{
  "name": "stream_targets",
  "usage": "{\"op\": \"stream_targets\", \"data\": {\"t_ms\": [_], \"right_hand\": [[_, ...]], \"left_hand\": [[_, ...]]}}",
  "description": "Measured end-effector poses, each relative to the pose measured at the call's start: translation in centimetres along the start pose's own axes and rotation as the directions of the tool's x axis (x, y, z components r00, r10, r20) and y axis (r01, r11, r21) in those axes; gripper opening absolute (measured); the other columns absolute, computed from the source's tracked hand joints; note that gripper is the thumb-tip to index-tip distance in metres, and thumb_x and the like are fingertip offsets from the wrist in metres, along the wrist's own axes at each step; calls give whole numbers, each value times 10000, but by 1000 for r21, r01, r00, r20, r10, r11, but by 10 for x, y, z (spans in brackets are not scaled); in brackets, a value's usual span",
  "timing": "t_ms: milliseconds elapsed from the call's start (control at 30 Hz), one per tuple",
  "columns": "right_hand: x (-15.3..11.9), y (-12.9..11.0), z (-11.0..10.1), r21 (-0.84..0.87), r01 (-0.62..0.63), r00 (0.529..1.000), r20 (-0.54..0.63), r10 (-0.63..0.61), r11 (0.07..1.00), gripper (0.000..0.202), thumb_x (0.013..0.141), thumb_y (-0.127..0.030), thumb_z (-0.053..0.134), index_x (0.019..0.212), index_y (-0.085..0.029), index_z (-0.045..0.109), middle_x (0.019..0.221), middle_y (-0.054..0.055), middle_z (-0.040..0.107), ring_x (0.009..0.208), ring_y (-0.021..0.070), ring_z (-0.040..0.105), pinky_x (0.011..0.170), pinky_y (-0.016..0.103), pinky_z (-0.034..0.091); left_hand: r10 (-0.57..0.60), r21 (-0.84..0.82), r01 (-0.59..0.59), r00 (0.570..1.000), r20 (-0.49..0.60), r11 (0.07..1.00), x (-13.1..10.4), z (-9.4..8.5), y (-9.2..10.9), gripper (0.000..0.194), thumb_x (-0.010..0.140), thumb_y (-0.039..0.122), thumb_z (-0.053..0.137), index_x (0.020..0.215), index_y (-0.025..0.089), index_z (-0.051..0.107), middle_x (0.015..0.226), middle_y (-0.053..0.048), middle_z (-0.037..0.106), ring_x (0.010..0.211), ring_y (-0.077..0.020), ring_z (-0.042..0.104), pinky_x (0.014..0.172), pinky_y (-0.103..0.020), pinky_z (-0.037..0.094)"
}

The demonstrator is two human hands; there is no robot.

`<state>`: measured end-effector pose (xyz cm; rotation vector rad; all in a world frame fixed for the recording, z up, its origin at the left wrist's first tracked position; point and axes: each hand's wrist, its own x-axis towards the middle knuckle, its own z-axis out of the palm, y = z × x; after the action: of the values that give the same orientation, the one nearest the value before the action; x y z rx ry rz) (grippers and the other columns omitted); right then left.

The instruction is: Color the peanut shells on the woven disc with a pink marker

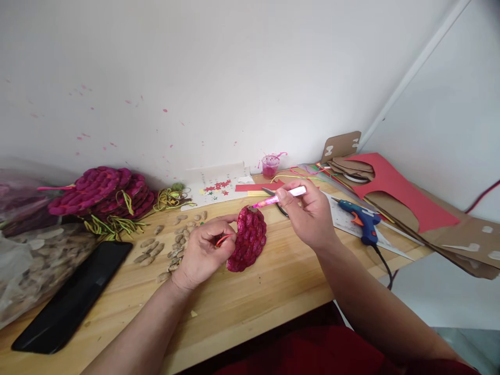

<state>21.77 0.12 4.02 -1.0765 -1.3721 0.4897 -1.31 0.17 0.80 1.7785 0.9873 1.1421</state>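
My left hand [209,245] is closed on the left edge of a magenta disc covered with painted peanuts [249,242], holding it tilted above the table. A red loop [223,239] shows at its fingers. My right hand [307,213] pinches a white pen-shaped brush [287,195] with a pink-stained front end. Its tip meets the disc's upper edge; the exact contact is too small to make out. Loose unpainted peanuts [177,245] lie just left of my left hand. Behind my right hand, dark scissors [269,191] are partly hidden.
Stacked magenta discs [105,192] with yellow-green strings, a black phone [74,297] and a bag of peanuts [35,265] lie left. A pink paint cup [270,165] stands by the wall. On the right are a blue glue gun [363,221], red card [406,192] and cardboard [469,250].
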Motion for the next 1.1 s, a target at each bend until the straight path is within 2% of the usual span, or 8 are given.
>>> {"op": "stream_targets", "data": {"t_ms": [433,600,833,967,1100], "right_hand": [[-3,-12,0,-56,89,996,17,-88,994,149,981,-347,678,907,-225,634,734,-28,672,617,116,565,587,263,434],[-1,-18,3,-102,158,986,67,-152,982,116,980,-315,679,911,-224,653,781,-14,708,678,124,613,622,257,467],[-1,-21,3,-86,105,994,36,-102,991,134,976,-321,674,898,-219,640,744,-19,707,625,119,609,582,256,454],[0,-21,3,-88,124,992,44,-120,988,127,966,-316,688,892,-222,645,741,-24,701,641,118,621,589,253,457],[-1,-18,1,-77,74,997,35,-72,994,136,963,-328,684,891,-223,638,677,-34,661,588,118,594,563,259,445]], "left_hand": [[123,55,-124,992,7,991,-1,0,-2,167,764,103,601,648,218,639,746,-55,739,1132,-293,752,829,-291,563],[157,102,-158,987,18,982,-1,0,-1,174,769,96,587,653,208,654,825,-70,779,1072,-272,769,802,-279,561],[178,73,-178,984,5,981,-1,1,0,178,761,95,590,640,216,640,689,-47,718,1104,-285,767,815,-277,565],[163,75,-163,987,4,984,0,2,0,174,758,98,592,638,215,640,727,-59,741,1115,-291,764,814,-281,563],[149,55,-149,989,-7,987,0,1,-3,158,757,109,608,648,217,645,758,-62,751,1133,-297,754,826,-297,560]]}}
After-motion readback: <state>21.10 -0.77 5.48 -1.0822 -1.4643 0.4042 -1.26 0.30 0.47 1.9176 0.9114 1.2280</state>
